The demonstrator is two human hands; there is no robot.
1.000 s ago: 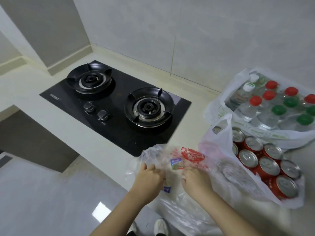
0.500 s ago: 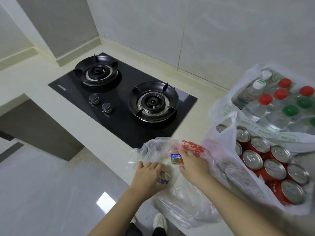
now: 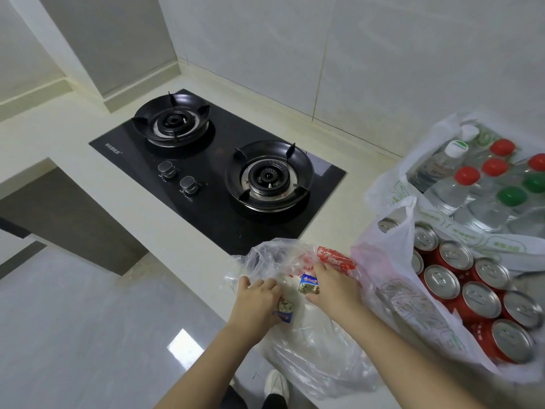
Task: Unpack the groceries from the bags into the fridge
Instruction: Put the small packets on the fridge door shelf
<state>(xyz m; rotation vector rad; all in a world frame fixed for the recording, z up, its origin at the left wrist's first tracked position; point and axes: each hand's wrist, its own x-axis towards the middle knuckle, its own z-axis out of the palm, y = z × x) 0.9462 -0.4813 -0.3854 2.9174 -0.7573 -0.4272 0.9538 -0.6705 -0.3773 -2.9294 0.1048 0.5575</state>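
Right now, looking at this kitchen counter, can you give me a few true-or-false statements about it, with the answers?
1. The left hand holds a small packet. True.
2. The other hand is empty. False: the right hand pinches a second packet.
3. The stove has two burners. True.
4. The drink tins have green tops. False: the cans have silver tops and red sides.
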